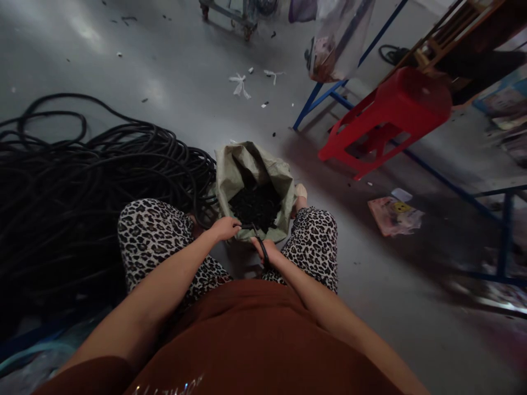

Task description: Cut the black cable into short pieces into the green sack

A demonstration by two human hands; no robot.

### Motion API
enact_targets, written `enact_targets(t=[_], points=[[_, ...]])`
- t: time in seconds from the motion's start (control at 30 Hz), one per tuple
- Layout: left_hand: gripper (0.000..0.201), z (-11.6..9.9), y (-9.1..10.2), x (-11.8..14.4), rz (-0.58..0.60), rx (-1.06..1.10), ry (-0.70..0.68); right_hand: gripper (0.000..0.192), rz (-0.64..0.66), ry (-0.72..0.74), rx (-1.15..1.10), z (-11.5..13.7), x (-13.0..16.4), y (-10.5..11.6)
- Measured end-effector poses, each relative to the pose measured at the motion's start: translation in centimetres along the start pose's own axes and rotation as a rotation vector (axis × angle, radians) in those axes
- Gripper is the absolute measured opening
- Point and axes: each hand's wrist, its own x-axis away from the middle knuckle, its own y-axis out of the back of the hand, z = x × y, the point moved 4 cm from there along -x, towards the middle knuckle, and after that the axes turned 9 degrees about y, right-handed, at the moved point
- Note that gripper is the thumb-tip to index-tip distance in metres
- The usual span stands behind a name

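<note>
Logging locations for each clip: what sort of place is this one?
Probably a small workshop or factory floor. A large pile of black cable lies on the grey concrete floor, a woven sack holds black cut pieces, and blue metal racking stands beside a red plastic stool.

The person wears a rust-brown top (247,340) with short sleeves, pale lettering at its hem toward 6 o'clock. Leopard-print trousers (156,236) cover both legs. Both forearms are bare. A pale shoe (301,191) shows at 1 o'clock.
</note>
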Motion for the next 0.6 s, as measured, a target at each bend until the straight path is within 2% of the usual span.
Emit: enact_targets(t=[0.13, 0.37, 0.6], points=[[0.031, 0.3, 0.1, -0.2, -0.025, 0.031, 0.029, 0.050, -0.033, -0.059, 0.088, 0.3, 0.2, 0.4], [0.034, 0.2, 0.4, -0.4, -0.093, 0.130, 0.038, 0.049, 0.007, -0.070, -0.193, 1.1, 0.9, 0.1], [0.034, -0.1, 0.5, -0.5, -0.095, 0.196, -0.004, 0.047, 0.057, -0.061, -0.238, 1.3, 1.1, -0.4]])
